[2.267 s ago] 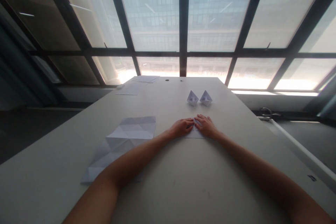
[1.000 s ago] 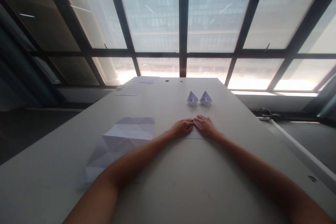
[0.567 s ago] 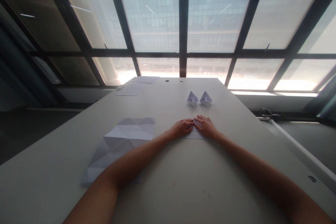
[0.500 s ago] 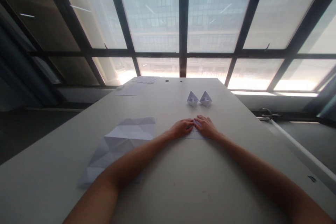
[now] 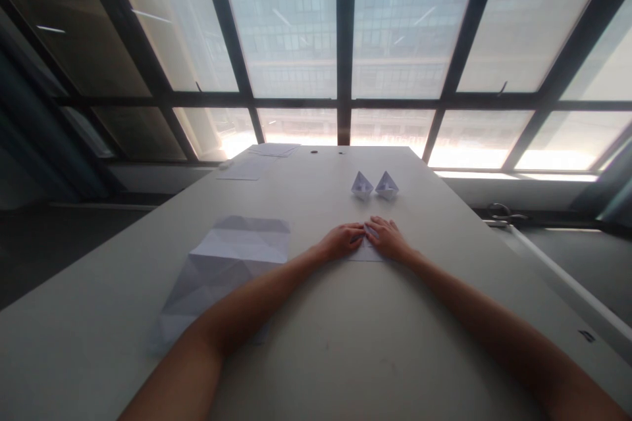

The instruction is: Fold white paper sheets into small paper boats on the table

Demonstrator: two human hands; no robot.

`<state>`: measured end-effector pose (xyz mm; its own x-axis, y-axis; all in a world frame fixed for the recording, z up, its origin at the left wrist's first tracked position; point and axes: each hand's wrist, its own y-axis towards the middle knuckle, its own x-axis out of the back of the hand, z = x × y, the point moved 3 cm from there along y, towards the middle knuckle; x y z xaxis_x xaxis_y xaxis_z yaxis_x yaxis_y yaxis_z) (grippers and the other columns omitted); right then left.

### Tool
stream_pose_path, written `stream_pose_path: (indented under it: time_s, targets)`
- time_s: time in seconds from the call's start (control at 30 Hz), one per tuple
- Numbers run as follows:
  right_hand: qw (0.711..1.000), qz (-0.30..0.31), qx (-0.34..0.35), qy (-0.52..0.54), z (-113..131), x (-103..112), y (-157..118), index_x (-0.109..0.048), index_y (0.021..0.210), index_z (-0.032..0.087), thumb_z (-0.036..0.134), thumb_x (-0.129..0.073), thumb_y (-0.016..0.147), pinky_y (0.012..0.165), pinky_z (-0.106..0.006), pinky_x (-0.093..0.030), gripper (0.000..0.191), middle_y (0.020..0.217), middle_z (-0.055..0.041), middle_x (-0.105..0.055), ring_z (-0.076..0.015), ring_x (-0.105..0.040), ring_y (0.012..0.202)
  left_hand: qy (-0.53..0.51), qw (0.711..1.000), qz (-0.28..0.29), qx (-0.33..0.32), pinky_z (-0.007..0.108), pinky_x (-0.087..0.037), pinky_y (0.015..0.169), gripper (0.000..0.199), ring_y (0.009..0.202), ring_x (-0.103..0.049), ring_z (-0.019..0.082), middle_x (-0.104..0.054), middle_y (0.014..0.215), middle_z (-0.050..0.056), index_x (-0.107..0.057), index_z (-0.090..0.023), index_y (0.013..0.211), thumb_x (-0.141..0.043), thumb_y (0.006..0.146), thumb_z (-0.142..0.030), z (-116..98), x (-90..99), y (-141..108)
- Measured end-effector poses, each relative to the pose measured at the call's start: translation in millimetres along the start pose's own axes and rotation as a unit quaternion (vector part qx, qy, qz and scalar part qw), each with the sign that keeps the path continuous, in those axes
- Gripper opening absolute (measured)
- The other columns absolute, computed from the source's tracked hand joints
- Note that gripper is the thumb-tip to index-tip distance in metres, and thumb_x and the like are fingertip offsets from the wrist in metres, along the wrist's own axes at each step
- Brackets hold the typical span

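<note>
A small piece of folded white paper [image 5: 365, 253] with a pointed top lies on the table under both hands. My left hand [image 5: 342, 241] is on its left side, fingers closed against the paper near the peak. From the right, my right hand [image 5: 388, 239] grips the other side, its fingers over the slanted edge. The fingertips of both hands almost meet at the middle and cover much of the paper. Just beyond the hands stand two folded paper boats, a left one [image 5: 362, 185] and a right one [image 5: 387, 185], side by side.
A large creased white sheet [image 5: 232, 247] lies on the left, partly hidden by my left forearm. Several flat sheets [image 5: 241, 170] rest at the far left of the white table [image 5: 316, 375]. Windows [image 5: 291, 33] rise behind it.
The large creased sheet on the left has shifted slightly left and away, and its far part looks flatter. Both hands and the folded paper stay nearly in place.
</note>
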<state>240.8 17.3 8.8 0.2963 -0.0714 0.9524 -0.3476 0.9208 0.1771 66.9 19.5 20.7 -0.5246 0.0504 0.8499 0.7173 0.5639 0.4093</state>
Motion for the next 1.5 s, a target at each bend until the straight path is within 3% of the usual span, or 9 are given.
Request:
stream_pose_path:
  time_s: [0.43,0.7,0.87,1.17,1.5]
  targets:
    - [1.0,0.0,-0.005,0.01,0.9,0.8,0.2,-0.051,0.141,0.022,0.04,-0.04,0.101,0.116,-0.056,-0.021,0.045,0.153,-0.0138,-0.042,-0.0268,-0.034,0.143,0.026,0.999,0.019,-0.002,0.029,-0.038,0.113,0.036,0.127,-0.056,0.018,-0.06,0.138,0.005,-0.067,-0.021,0.125,-0.051,0.093,-0.018,3.4,-2.1,0.5]
    - [1.0,-0.002,-0.009,0.016,3.1,2.2,0.4,-0.05,0.143,0.021,0.037,-0.043,0.099,0.117,-0.055,-0.018,0.047,0.154,-0.014,-0.042,-0.0267,-0.033,0.144,0.096,0.986,0.108,0.083,0.05,-0.025,0.119,0.052,0.144,-0.035,0.026,-0.038,0.156,0.006,-0.037,-0.023,0.151,-0.039,0.1,-0.033,4.3,-4.8,-2.1]
    - [1.0,0.004,-0.011,0.019,1.7,0.8,1.1,-0.049,0.145,0.021,0.036,-0.044,0.099,0.118,-0.054,-0.017,0.048,0.155,-0.0136,-0.041,-0.026,-0.032,0.145,0.108,0.978,0.138,0.112,0.049,-0.018,0.12,0.055,0.149,-0.025,0.026,-0.029,0.161,0.008,-0.03,-0.021,0.154,-0.032,0.102,-0.039,2.4,-3.5,-3.2]
    - [1.0,-0.001,-0.008,0.027,0.3,2.3,0.9,-0.054,0.141,0.024,0.037,-0.047,0.098,0.117,-0.054,-0.02,0.046,0.153,-0.0139,-0.043,-0.0273,-0.034,0.144,0.108,0.978,0.139,0.11,0.047,-0.016,0.121,0.056,0.149,-0.023,0.025,-0.027,0.161,0.007,-0.028,-0.021,0.154,-0.03,0.102,-0.042,6.4,-5.8,-3.8]
    - [0.999,-0.01,-0.003,0.038,0.1,1.5,0.5,-0.058,0.138,0.029,0.037,-0.051,0.096,0.116,-0.057,-0.02,0.043,0.151,-0.0125,-0.046,-0.0286,-0.034,0.144,0.116,0.983,0.103,0.098,0.045,-0.023,0.12,0.053,0.144,-0.034,0.026,-0.04,0.154,0.009,-0.04,-0.024,0.147,-0.043,0.098,-0.043,5.8,-0.3,-4.1]
